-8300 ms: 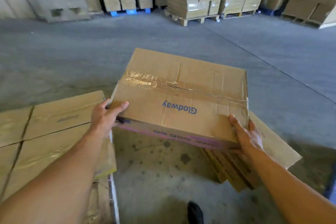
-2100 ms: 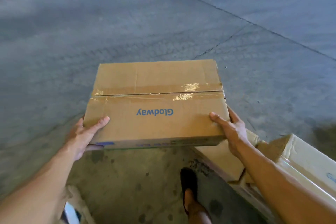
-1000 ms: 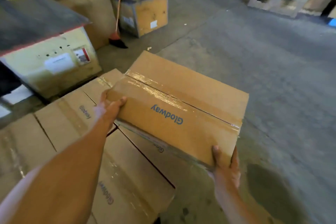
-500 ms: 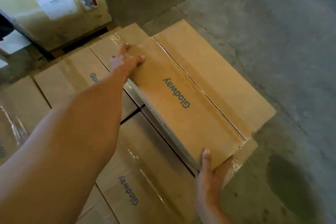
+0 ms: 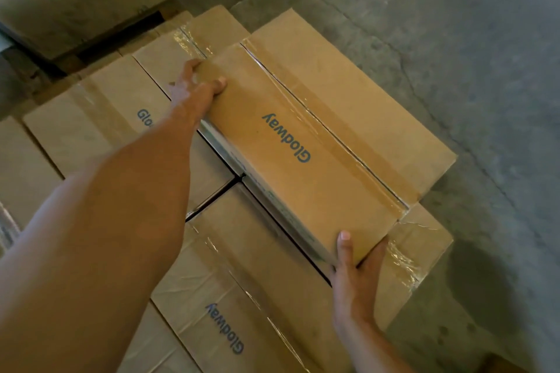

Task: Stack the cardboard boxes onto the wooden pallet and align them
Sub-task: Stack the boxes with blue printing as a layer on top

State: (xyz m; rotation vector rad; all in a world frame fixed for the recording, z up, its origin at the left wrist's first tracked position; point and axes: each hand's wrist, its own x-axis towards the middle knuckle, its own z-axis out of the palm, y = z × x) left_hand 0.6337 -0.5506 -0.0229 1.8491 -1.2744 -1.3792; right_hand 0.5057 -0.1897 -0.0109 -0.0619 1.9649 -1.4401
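Cardboard box marked Glodway, a second ago carried tilted above the stack, now down on the lower layer of boxes at its outer edge beside the concrete floor. Gripped at both ends: left hand wrapped round the far corner, right hand with thumb on top and fingers against the near end. Placing nearly done, by the look of it; squaring to the boxes beneath yet to do.

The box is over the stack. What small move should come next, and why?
Probably lower the held box flat, then let go: left hand and right hand grip its ends, and it lies roughly along the outer edge of the lower boxes.
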